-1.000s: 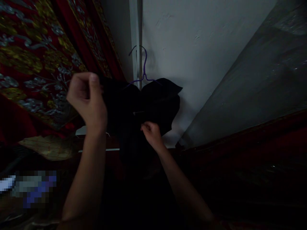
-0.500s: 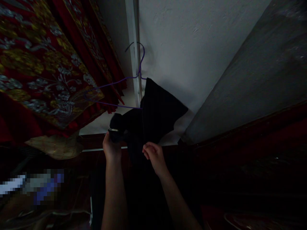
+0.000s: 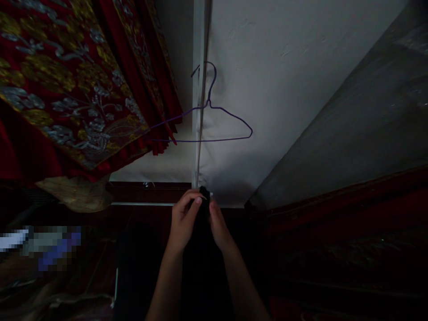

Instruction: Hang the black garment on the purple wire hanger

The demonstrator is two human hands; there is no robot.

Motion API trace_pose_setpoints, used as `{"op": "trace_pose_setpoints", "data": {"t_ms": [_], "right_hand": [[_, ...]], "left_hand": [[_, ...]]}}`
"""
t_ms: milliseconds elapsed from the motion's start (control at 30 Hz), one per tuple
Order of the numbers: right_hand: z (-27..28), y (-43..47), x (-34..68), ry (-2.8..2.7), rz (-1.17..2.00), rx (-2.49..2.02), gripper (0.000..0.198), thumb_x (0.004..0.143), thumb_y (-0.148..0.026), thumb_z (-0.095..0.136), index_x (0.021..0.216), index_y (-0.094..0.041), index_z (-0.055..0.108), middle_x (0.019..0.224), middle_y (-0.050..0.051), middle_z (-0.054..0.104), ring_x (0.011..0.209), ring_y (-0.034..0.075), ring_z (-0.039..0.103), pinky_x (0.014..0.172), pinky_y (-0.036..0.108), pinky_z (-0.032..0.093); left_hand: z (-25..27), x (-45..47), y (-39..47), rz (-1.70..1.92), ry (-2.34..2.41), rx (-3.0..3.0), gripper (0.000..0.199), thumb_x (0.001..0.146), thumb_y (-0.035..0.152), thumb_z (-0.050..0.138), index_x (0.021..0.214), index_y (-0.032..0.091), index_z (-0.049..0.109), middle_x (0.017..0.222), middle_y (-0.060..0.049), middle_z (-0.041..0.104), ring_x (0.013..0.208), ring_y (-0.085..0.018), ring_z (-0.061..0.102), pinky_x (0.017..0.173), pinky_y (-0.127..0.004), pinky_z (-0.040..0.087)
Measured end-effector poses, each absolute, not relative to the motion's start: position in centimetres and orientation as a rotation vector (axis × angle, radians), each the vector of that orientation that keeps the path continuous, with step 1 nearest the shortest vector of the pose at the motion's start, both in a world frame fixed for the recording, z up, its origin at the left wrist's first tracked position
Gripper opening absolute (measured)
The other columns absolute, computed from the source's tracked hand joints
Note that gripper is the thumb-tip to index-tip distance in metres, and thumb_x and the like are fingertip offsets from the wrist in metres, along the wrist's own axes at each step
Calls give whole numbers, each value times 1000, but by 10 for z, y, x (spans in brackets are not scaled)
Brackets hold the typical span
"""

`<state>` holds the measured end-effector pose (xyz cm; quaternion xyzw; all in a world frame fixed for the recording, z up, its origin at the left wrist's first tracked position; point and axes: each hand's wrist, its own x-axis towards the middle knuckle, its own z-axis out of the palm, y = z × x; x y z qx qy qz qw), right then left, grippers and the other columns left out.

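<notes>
A black garment (image 3: 204,193) is bunched between my two hands, its kind hard to make out in the dim light. My left hand (image 3: 183,220) pinches its upper edge between thumb and fingers. From the other side, my right hand (image 3: 219,225) closes on the same cloth; its fingertips are partly hidden. Most of the cloth below merges with the dark background. Above my hands hangs a bare purple wire hanger (image 3: 209,102) in front of the wall, its left end overlapping the red cloth.
Red cloth with gold and silver embroidery (image 3: 60,84) hangs at the left. A pale vertical strip (image 3: 198,160) runs down the white wall (image 3: 267,80). A grey slanted panel (image 3: 351,98) stands at the right. Beneath the red cloth is a beige bundle (image 3: 80,195).
The black garment has come off the hanger and down into my hands. My left hand has moved right, close to my right hand. The hanger now hangs bare.
</notes>
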<state>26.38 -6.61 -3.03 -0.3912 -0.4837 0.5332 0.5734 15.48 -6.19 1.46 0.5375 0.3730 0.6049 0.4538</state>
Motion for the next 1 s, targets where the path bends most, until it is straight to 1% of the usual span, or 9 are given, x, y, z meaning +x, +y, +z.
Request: {"op": "trace_pose_setpoints", "data": {"t_ms": [133, 233, 300, 433, 533, 600, 733, 900, 1000], "right_hand": [[-3, -66, 263, -1253, 1375, -826, 49, 84, -60, 70, 118, -25, 65, 128, 8, 66, 128, 28, 57, 112, 42, 43], [22, -57, 270, -1393, 1485, -846, 44, 72, -44, 83, 107, -23, 68, 105, 4, 71, 100, 25, 67, 87, 37, 55], [38, -46, 283, -1488, 1504, -883, 32, 69, -36, 83, 94, -21, 70, 86, 1, 69, 79, 20, 65, 69, 30, 54], [74, -11, 318, -1680, 1334, -947, 8, 68, -23, 70, 64, -18, 65, 58, -4, 56, 54, 12, 51, 51, 22, 39], [98, 24, 333, -1709, 923, -909, 4, 63, -16, 63, 61, -18, 66, 60, -4, 59, 61, 14, 55, 60, 24, 43], [104, 49, 330, -1657, 709, -849, 16, 63, -15, 61, 75, -20, 71, 76, -1, 69, 76, 17, 63, 74, 27, 49], [85, 90, 305, -1570, 715, -897, 29, 74, -25, 61, 101, -23, 72, 110, 3, 74, 105, 19, 65, 98, 34, 46], [49, 103, 313, -1469, 759, -1076, 14, 74, -32, 57, 72, -20, 65, 76, 1, 70, 81, 20, 64, 80, 31, 48], [47, 92, 346, -1455, 699, -1111, 9, 69, -27, 58, 65, -20, 62, 63, -1, 62, 67, 18, 57, 67, 29, 43]], "left_hand": [[25, 145, -49, 1498, 970, 1626, 16, 93, 36, 67, 93, 25, 80, 102, -7, 69, 105, -24, 64, 97, -35, 48], [24, 131, -32, 1385, 850, 1591, 37, 99, 51, 53, 111, 26, 77, 113, -9, 70, 115, -26, 62, 103, -38, 46], [17, 120, -26, 1195, 820, 1560, 54, 99, 63, 42, 118, 24, 74, 109, -9, 73, 111, -28, 65, 100, -39, 48], [1, 94, -25, 806, 924, 1676, 48, 89, 64, 60, 88, 20, 79, 84, -6, 75, 84, -27, 68, 77, -34, 54], [1, 70, -20, 724, 991, 1761, 30, 85, 49, 72, 84, 21, 79, 84, -4, 77, 79, -26, 68, 73, -32, 54], [8, 56, -14, 733, 1048, 1793, 24, 83, 44, 74, 86, 21, 80, 87, -4, 78, 79, -26, 69, 72, -31, 54], [34, 39, -9, 859, 1132, 1738, 25, 81, 41, 77, 96, 22, 81, 97, -7, 79, 85, -26, 71, 75, -31, 55], [50, 22, -20, 741, 1085, 1508, 26, 79, 41, 78, 94, 20, 80, 88, -8, 77, 72, -24, 69, 63, -30, 52], [44, 4, -15, 508, 1219, 1636, 16, 71, 35, 83, 76, 20, 80, 75, -7, 76, 64, -24, 67, 56, -27, 46]]}}
